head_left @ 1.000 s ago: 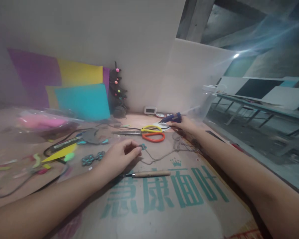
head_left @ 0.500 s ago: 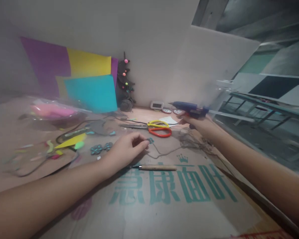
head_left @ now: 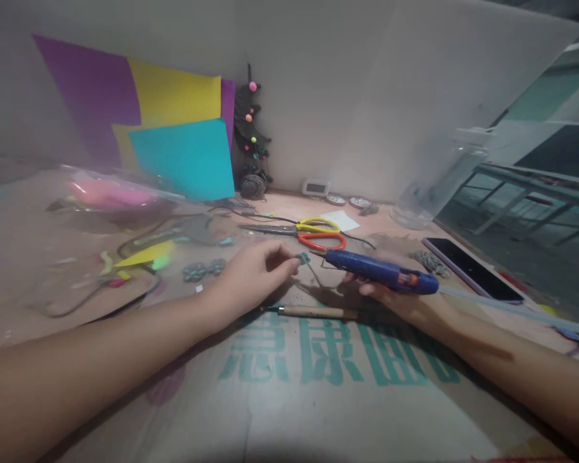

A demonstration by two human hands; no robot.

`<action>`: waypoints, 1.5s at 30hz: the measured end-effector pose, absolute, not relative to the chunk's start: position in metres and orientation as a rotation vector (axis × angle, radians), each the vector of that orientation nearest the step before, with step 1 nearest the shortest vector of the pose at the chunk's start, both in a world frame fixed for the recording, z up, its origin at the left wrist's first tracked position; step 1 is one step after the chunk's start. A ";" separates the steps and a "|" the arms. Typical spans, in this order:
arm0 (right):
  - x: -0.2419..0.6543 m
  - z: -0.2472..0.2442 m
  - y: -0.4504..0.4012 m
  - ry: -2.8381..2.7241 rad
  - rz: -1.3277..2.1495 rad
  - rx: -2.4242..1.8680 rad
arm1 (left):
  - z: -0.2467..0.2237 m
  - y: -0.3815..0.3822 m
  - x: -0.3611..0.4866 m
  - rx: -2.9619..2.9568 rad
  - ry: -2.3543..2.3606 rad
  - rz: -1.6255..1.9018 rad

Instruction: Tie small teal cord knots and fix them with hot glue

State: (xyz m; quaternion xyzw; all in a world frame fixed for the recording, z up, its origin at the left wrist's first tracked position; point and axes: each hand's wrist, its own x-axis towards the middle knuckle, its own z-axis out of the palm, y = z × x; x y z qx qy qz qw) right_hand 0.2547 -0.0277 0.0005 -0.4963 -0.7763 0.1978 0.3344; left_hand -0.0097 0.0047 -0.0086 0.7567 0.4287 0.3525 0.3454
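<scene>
My left hand (head_left: 260, 273) pinches a small teal piece (head_left: 303, 258) between thumb and fingertips, and a thin cord (head_left: 316, 278) trails from it to the right. A blue glue gun (head_left: 381, 269) is held in my right hand (head_left: 395, 299), its nozzle pointing left, close to the teal piece. Whether the nozzle touches it, I cannot tell. Just below both hands lies a wooden-handled tool (head_left: 318, 312). Behind them are scissors (head_left: 321, 241) with yellow and red handles. Teal knotted pieces (head_left: 204, 270) rest left of my left hand.
A phone (head_left: 473, 270) and a bundle of cord (head_left: 431, 262) lie at the right, near a clear jar (head_left: 419, 193). At the back stand coloured sheets (head_left: 181, 161) and a dark decorated tree (head_left: 251, 135). A plastic bag (head_left: 116, 193) and scraps are at the left.
My right hand has brought the glue gun forward and left, nearer the teal piece. My left hand keeps its pinch. The view has shifted, showing the phone and more of the jar.
</scene>
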 end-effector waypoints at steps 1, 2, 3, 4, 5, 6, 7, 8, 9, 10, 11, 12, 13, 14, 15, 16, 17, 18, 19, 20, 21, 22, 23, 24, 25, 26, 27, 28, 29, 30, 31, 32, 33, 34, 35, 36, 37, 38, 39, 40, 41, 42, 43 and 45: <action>0.255 0.000 -0.028 -2.027 0.514 -1.313 | -0.009 0.005 -0.010 1.961 1.109 0.916; 0.255 -0.001 -0.029 -2.021 0.512 -1.333 | -0.009 0.005 -0.010 1.962 1.104 0.918; 0.255 -0.001 -0.030 -2.013 0.506 -1.348 | -0.009 0.005 -0.009 1.966 1.100 0.925; 0.255 0.000 -0.031 -2.008 0.498 -1.350 | -0.009 0.005 -0.009 1.973 1.096 0.934; 0.254 0.000 -0.031 -2.009 0.486 -1.342 | -0.009 0.005 -0.009 1.978 1.093 0.940; 0.253 0.001 -0.032 -2.013 0.469 -1.330 | -0.010 0.005 -0.009 1.980 1.092 0.940; 0.251 0.002 -0.032 -2.020 0.449 -1.320 | -0.010 0.005 -0.009 1.977 1.091 0.936; 0.250 0.003 -0.031 -2.032 0.428 -1.313 | -0.010 0.005 -0.009 1.975 1.090 0.928; 0.249 0.004 -0.031 -2.044 0.407 -1.314 | -0.010 0.005 -0.009 1.978 1.089 0.919; 0.248 0.005 -0.030 -2.059 0.390 -1.326 | -0.010 0.005 -0.009 1.987 1.087 0.911; 0.248 0.006 -0.030 -2.070 0.373 -1.345 | -0.010 0.005 -0.009 1.997 1.087 0.905; 0.248 0.006 -0.029 -2.074 0.362 -1.363 | -0.009 0.005 -0.009 2.008 1.088 0.901; 0.248 0.006 -0.029 -2.077 0.366 -1.378 | -0.009 0.004 -0.009 2.019 1.090 0.899; 0.247 0.006 -0.029 -2.083 0.383 -1.389 | -0.009 0.004 -0.009 2.028 1.090 0.899; 0.247 0.006 -0.029 -2.085 0.399 -1.392 | -0.008 0.004 -0.009 2.033 1.089 0.899; 0.247 0.006 -0.029 -2.085 0.410 -1.394 | -0.008 0.004 -0.009 2.036 1.085 0.899; 0.247 0.006 -0.030 -2.083 0.410 -1.394 | -0.008 0.004 -0.009 2.038 1.081 0.900; 0.247 0.006 -0.030 -2.081 0.398 -1.395 | -0.008 0.004 -0.010 2.040 1.080 0.902; 0.246 0.007 -0.031 -2.079 0.376 -1.400 | -0.008 0.004 -0.010 2.046 1.081 0.902; 0.246 0.007 -0.031 -2.081 0.349 -1.398 | -0.008 0.004 -0.010 2.051 1.084 0.903; 0.246 0.008 -0.031 -2.095 0.329 -1.392 | -0.008 0.004 -0.010 2.055 1.086 0.904; 0.246 0.009 -0.031 -2.119 0.318 -1.381 | -0.008 0.004 -0.010 2.057 1.086 0.905; 0.246 0.010 -0.031 -2.142 0.309 -1.364 | -0.008 0.004 -0.010 2.056 1.081 0.906; 0.247 0.010 -0.031 -2.164 0.303 -1.353 | -0.008 0.004 -0.010 2.056 1.073 0.908; 0.247 0.011 -0.030 -2.177 0.293 -1.343 | -0.008 0.004 -0.010 2.059 1.066 0.913; 0.247 0.012 -0.030 -2.186 0.283 -1.342 | -0.008 0.003 -0.010 2.066 1.062 0.916; 0.246 0.013 -0.030 -2.197 0.276 -1.352 | -0.008 0.003 -0.009 2.079 1.060 0.917; 0.246 0.014 -0.031 -2.202 0.263 -1.369 | -0.008 0.003 -0.009 2.091 1.062 0.920; 0.245 0.015 -0.032 -2.208 0.250 -1.391 | -0.008 0.003 -0.009 2.100 1.063 0.918; 0.244 0.016 -0.033 -2.212 0.237 -1.407 | -0.008 0.003 -0.009 2.105 1.065 0.915; 0.243 0.017 -0.034 -2.219 0.228 -1.412 | -0.008 0.003 -0.010 2.110 1.066 0.914; 0.242 0.018 -0.035 -2.222 0.219 -1.413 | -0.008 0.003 -0.010 2.118 1.067 0.916; 0.241 0.018 -0.036 -2.218 0.208 -1.412 | -0.008 0.003 -0.010 2.128 1.068 0.918; 0.240 0.018 -0.037 -2.209 0.200 -1.412 | -0.008 0.003 -0.010 2.140 1.069 0.920; 0.239 0.018 -0.038 -2.196 0.194 -1.411 | -0.007 0.003 -0.010 2.153 1.071 0.922; 0.238 0.018 -0.038 -2.180 0.187 -1.412 | -0.007 0.003 -0.011 2.164 1.073 0.922; 0.238 0.017 -0.038 -2.172 0.186 -1.408 | -0.007 0.002 -0.011 2.171 1.073 0.919; 0.239 0.017 -0.038 -2.171 0.188 -1.399 | -0.006 0.002 -0.010 2.175 1.075 0.915; 0.239 0.016 -0.038 -2.176 0.194 -1.386 | -0.006 0.002 -0.010 2.175 1.078 0.910; 0.240 0.016 -0.037 -2.181 0.202 -1.377 | -0.005 0.002 -0.010 2.172 1.081 0.906; 0.240 0.016 -0.036 -2.189 0.213 -1.370 | -0.005 0.002 -0.010 2.169 1.084 0.904; 0.241 0.016 -0.036 -2.191 0.222 -1.373 | -0.005 0.002 -0.010 2.166 1.085 0.903; 0.241 0.016 -0.036 -2.189 0.231 -1.381 | -0.005 0.001 -0.010 2.165 1.084 0.903; 0.242 0.017 -0.036 -2.182 0.243 -1.401 | -0.005 0.001 -0.010 2.170 1.076 0.899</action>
